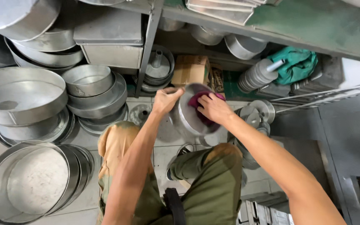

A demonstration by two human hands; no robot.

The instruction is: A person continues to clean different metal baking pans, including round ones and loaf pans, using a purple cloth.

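Person crouched on the pale tiled floor (167,156), olive trousers in the near foreground, both arms reaching forward over the knees. Left hand (166,100) is closed on the rim of a round shallow grey metal pan (187,121), fingers curled over the upper left edge. Right hand (214,108) sits inside the pan, fingers pressed flat on a crumpled magenta cloth (201,103) against the inner face; the grip on the cloth looks loose rather than a fist. The pan is held off the floor, just above and ahead of the knees, tipped on edge so its open mouth points up toward the camera and a bit right; its axis runs roughly along the line of sight, no real long axis since it's round. Progress, as a judgement: cloth covers only the upper part of the interior, the lower wall is bare, so wiping looks mid-way, not finished. Left, stacks of wide round metal pans (34,177) on the floor, larger ones (19,98) behind. Further back, a brown cardboard box (191,70), a stack of small round tins (256,76) and a green cloth (297,64) under a metal shelf (313,23).
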